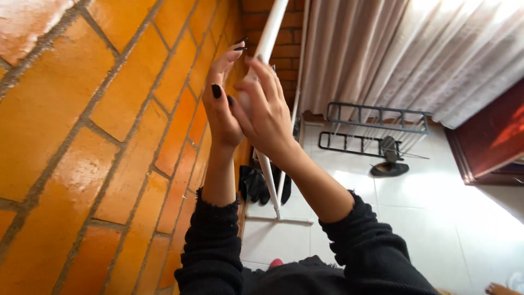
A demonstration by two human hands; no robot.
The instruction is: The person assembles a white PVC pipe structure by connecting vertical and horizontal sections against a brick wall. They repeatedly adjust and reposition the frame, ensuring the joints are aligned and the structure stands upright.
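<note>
Here we are with both palms pressed around the white pole [267, 38], which stands upright close beside the orange brick wall [82, 136]. Our left hand [222, 104] lies flat against its near side, fingers stretched up and loose, not curled shut. Our right hand [265, 112] cups it from the other side, fingers half-wrapped and touching the left. The pole's foot rests on the white tiled floor [426, 218] among dark shoes [262, 186]. With so open a hold, the smooth tube could slip and tip toward the grey rack [376, 117]
</note>
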